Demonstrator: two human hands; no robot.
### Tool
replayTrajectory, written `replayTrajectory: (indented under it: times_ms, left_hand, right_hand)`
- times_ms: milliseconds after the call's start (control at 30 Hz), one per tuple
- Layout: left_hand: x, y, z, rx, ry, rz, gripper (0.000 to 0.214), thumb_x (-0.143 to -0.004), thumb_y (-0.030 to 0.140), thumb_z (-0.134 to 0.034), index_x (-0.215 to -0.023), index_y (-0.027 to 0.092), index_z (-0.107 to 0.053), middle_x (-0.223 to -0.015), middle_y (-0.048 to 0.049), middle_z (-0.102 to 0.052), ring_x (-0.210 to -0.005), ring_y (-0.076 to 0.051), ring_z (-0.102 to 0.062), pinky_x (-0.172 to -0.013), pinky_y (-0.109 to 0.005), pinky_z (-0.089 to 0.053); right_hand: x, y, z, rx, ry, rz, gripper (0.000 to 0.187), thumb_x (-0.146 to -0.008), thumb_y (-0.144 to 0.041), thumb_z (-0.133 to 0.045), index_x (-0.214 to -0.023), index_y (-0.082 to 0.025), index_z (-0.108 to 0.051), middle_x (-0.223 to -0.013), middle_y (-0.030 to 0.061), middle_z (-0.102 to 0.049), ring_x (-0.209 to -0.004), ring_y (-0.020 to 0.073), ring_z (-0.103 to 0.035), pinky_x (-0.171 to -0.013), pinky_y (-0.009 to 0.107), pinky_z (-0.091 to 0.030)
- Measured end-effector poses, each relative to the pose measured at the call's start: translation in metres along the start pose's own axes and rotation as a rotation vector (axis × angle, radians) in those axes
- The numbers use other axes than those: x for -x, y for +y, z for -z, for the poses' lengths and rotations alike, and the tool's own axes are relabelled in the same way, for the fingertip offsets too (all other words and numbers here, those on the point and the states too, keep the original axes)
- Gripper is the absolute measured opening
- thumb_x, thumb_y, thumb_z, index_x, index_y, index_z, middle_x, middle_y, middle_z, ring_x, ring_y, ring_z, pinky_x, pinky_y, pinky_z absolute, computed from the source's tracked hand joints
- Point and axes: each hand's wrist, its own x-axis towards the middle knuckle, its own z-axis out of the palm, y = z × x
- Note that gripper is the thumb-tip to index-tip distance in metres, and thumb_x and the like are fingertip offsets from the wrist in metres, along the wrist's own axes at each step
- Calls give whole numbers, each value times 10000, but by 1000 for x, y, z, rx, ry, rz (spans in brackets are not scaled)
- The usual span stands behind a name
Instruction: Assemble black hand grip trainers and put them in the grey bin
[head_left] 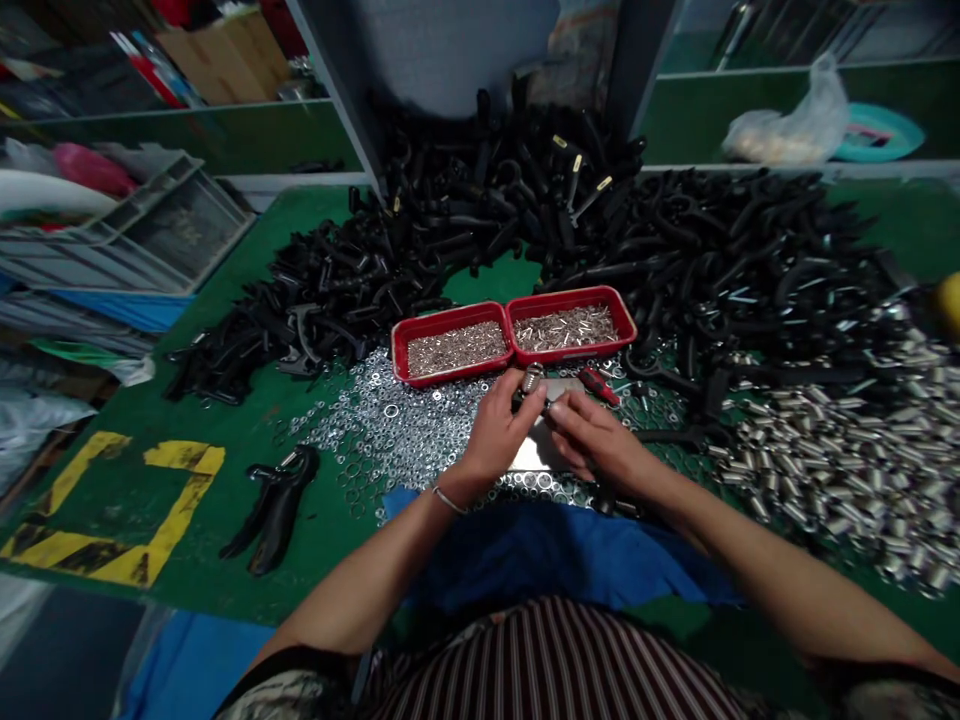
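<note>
Pinching a coiled metal spring (532, 377) just in front of the right-hand red tray (581, 351), apparently to steady it, the left hand (496, 424) has a closed grip, while the curled right hand (600, 440) beside it hides its hold, so I cannot tell

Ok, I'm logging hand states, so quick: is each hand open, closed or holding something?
Left hand: closed, holding a silvery ridged piece, perhaps a spring.
Right hand: curled inward close by; what it holds cannot be told.

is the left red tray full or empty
Partly full: small metal pieces cover the bottom of the left red tray, but its bare inner wall shows above them.
</note>
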Motion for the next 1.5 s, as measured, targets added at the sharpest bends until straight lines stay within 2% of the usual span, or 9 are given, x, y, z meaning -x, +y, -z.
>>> replayTrajectory:
  times_ms: [100, 267, 400, 567, 700, 867, 1133, 1300, 1500]
  left_hand:
    - [0, -6, 6, -47, -101, -48, 241, -910, 417, -658, -793, 228, -563, -800, -17, -562, -803, -202, -518, -837, -326, -405]
    - [0, -3, 5, -5, -153, -34, 219, -1013, 411, -480, -993, 226, -595, -975, -47, -613, -945, -211, -575, -912, -332, -440]
    - [2, 0, 3, -84, -172, -196, 210, -1004, 375, -493, -1096, 216, -595, -1192, -107, -583, -1156, -242, -546, -1061, -370, -395]
    - [8, -1, 2, -149, -103, -149, 215, -1029, 364, -421, -1042, 202, -561, -1087, -110, -579, -1063, -242, -560, -1005, -379, -424]
    - [5, -3, 2, -248, -240, -237, 199, -1013, 355, -452, -1064, 194, -559, -1119, -116, -562, -1076, -253, -537, -1001, -392, -421]
    - [-9, -19, -14, -501, -534, -150, 123, -938, 291, -575, -922, 172, -599, -1019, -106, -567, -1036, -298, -527, -1005, -470, -396]
    - [-90, -3, -22, -857, -398, -342, 217, -996, 234, -497, -1084, 157, -680, -1097, -125, -662, -1102, -289, -556, -995, -425, -401]
    - [-160, -3, -32, -1304, -605, -193, 216, -879, 80, -581, -1011, 76, -752, -1046, -196, -724, -1102, -314, -645, -954, -377, -456]
    - [-160, -13, -37, -1371, -623, -241, 274, -894, 68, -529, -1045, 59, -758, -1063, -228, -742, -1072, -328, -686, -920, -390, -483]
  right_hand:
    - [4, -2, 4, 48, -162, -125, 519, -991, -693, -297, -823, -238, -485, -547, -44, -482, -360, 103, -321, -336, 250, -263]
    - [6, 2, 9, 352, 126, 130, 410, -884, -637, -620, -868, -242, -508, -744, 25, -595, -548, 141, -493, -465, 260, -389]
    - [6, 4, 8, 167, -162, -48, 565, -1005, -688, -214, -860, -234, -518, -592, -27, -498, -388, 115, -321, -366, 260, -314]
    - [10, 6, 5, 159, 11, 23, 416, -898, -630, -611, -834, -233, -507, -657, -28, -525, -474, 98, -368, -408, 223, -309]
    - [14, 14, 7, 53, -221, -131, 569, -1006, -679, -246, -882, -223, -564, -531, -63, -426, -372, 96, -201, -350, 239, -236]
    - [22, 14, 31, 632, 64, 40, 348, -966, -532, -521, -866, -210, -611, -761, 47, -654, -623, 166, -556, -582, 280, -421]
    - [95, 30, 85, 713, 242, -43, 349, -1020, -506, -429, -954, -227, -629, -831, 41, -687, -757, 209, -633, -673, 312, -479]
    - [126, 51, 96, 886, 272, -24, 371, -1027, -498, -413, -975, -215, -647, -895, 70, -684, -806, 220, -657, -746, 345, -516]
    - [148, 75, 99, 1259, 221, 124, 328, -990, -465, -524, -1113, -194, -661, -1024, 127, -667, -932, 277, -646, -823, 416, -536]
